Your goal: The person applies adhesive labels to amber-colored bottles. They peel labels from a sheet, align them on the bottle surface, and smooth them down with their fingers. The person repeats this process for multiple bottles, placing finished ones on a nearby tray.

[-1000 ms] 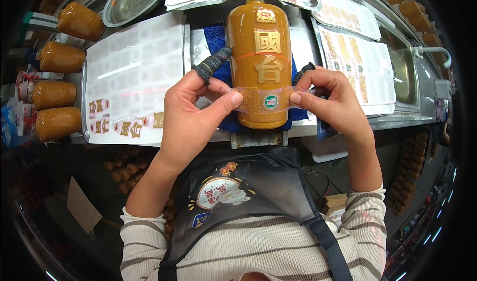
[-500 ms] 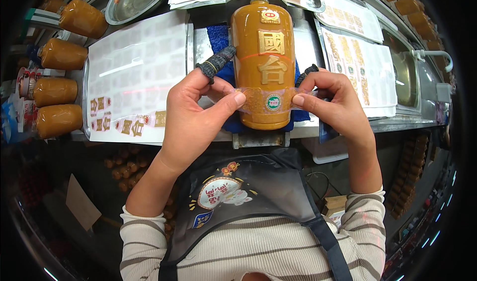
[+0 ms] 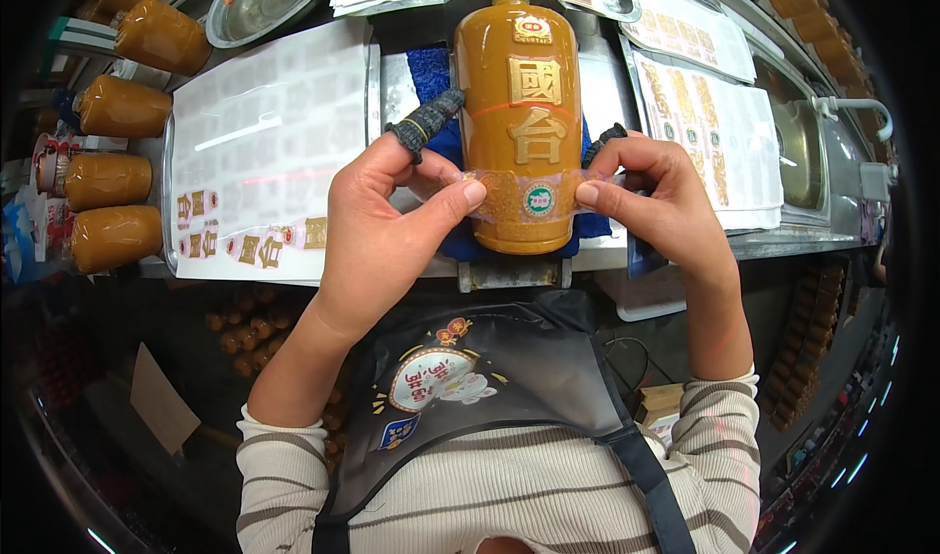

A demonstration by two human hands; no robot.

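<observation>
An amber ceramic bottle (image 3: 519,113) lies neck away from me on a blue cloth (image 3: 436,84) in a metal holder (image 3: 514,272). A clear sticker strip (image 3: 524,196) with a round green mark stretches across its lower body. My left hand (image 3: 387,216) pinches the strip's left end with thumb and fingers; its index finger wears a dark knit cot. My right hand (image 3: 651,196) pinches the right end, also with a cot on the index finger.
A sheet of gold stickers (image 3: 259,152) lies on the left, with more sticker sheets (image 3: 720,133) on the right. Several amber bottles (image 3: 117,172) lie along the far left. A metal bowl (image 3: 269,0) sits at the back left, a sink (image 3: 803,143) at right.
The bottle and both hands sit almost as before. The strip stays held across the bottle's lower body; the fingers shifted only slightly.
</observation>
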